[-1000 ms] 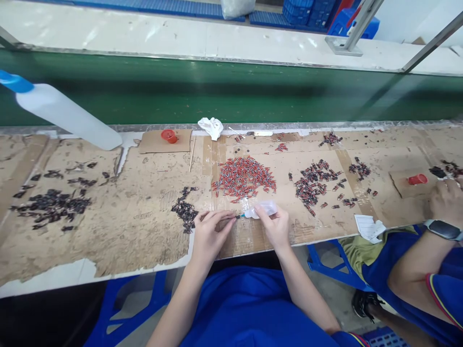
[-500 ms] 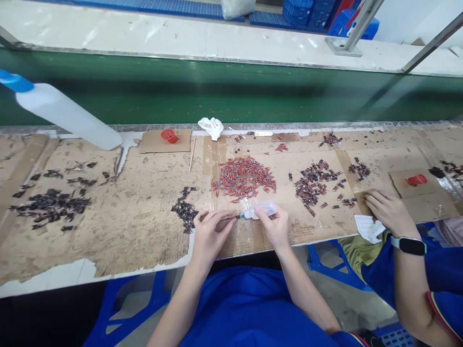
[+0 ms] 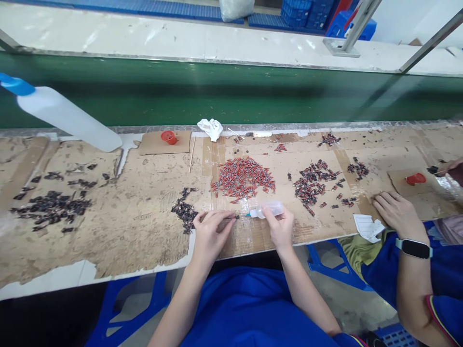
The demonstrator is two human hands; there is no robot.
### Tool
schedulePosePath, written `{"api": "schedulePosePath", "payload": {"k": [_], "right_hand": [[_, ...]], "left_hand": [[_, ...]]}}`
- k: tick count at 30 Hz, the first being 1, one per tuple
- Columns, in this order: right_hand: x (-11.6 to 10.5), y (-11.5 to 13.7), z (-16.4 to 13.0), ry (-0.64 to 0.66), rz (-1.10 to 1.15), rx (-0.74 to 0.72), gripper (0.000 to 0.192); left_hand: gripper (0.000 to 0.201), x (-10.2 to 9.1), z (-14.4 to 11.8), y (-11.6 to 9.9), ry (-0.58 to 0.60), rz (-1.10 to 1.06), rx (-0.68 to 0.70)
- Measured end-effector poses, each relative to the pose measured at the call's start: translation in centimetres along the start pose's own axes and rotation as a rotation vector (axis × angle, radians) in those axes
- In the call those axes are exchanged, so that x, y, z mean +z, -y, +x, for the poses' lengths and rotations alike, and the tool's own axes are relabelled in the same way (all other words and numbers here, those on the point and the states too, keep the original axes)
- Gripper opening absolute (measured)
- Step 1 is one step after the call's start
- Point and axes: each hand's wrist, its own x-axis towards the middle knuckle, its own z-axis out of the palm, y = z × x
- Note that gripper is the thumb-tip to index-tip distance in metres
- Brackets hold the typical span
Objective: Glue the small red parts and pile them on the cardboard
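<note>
My right hand (image 3: 281, 230) grips a clear squeeze bottle (image 3: 269, 209) lying sideways, its thin blue-green tip pointing left. A short gap separates that tip from a small dark part (image 3: 237, 217), which my left hand (image 3: 213, 231) pinches between thumb and finger. What kind of part it is stays too small to make out. Beyond both hands spreads a pile of small red-and-black parts (image 3: 244, 178). A heap of dark small pieces (image 3: 184, 211) lies just left of my left hand.
A large white bottle with a blue cap (image 3: 70, 115) leans at the left. A red cup (image 3: 169, 138) sits on a cardboard piece near crumpled tissue (image 3: 211, 129). At the right, more parts (image 3: 314, 183) lie beside a co-worker's hand (image 3: 398, 212).
My right hand has drawn the squeeze bottle to the right, away from the dark part. My left hand stays in place. A co-worker's hand shifted right, and another appears at the right edge.
</note>
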Motion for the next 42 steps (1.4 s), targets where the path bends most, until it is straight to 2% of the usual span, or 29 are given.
{"api": "schedulePosePath", "payload": {"k": [3, 5, 7, 10, 12, 15, 18, 23, 27, 36, 42], "right_hand": [[-1.7, -0.1, 0.3, -0.065, -0.085, -0.023, 0.034], [-3.0, 0.2, 0.6, -0.112, -0.276, -0.063, 0.051], [-3.9, 0.7, 0.9, -0.179, -0.542, -0.172, 0.061], [-3.6, 1.9, 1.0, -0.213, -0.815, -0.434, 0.043], [-2.3, 2.4, 1.1, -0.094, -0.841, -0.583, 0.025], [0.4, 2.6, 1.5, 0.206, -0.789, -0.681, 0.012], [3.0, 2.0, 2.2, 0.402, -0.8, -0.677, 0.008], [4.8, 1.4, 3.4, 0.533, -0.893, -0.638, 0.011], [4.7, 1.7, 3.7, 0.56, -0.851, -0.637, 0.018], [3.6, 2.8, 2.2, 0.725, -0.493, -0.52, 0.022], [3.6, 2.0, 2.2, 0.655, -0.349, -0.413, 0.019]], "left_hand": [[0.011, 0.1, 0.0, 0.1, 0.011, 0.039, -0.006], [0.01, 0.3, 0.1, 0.2, 0.01, 0.066, -0.012], [0.009, 0.4, 0.1, 0.1, 0.016, 0.075, -0.017], [0.009, 0.6, 0.0, 0.2, 0.022, 0.051, -0.027], [0.01, 0.7, -0.1, 0.3, 0.01, 0.022, -0.028], [0.013, 0.6, -0.2, 0.5, -0.038, -0.018, -0.028], [0.014, 0.0, -0.3, 0.8, -0.092, -0.068, -0.036], [0.015, -0.8, -0.4, 0.9, -0.144, -0.103, -0.073], [0.014, -0.9, -0.2, 0.7, -0.179, -0.145, -0.089], [0.017, -1.2, 0.3, -0.5, -0.2, -0.167, -0.101], [0.017, -1.1, 0.4, -1.1, -0.177, -0.224, -0.099]]}}
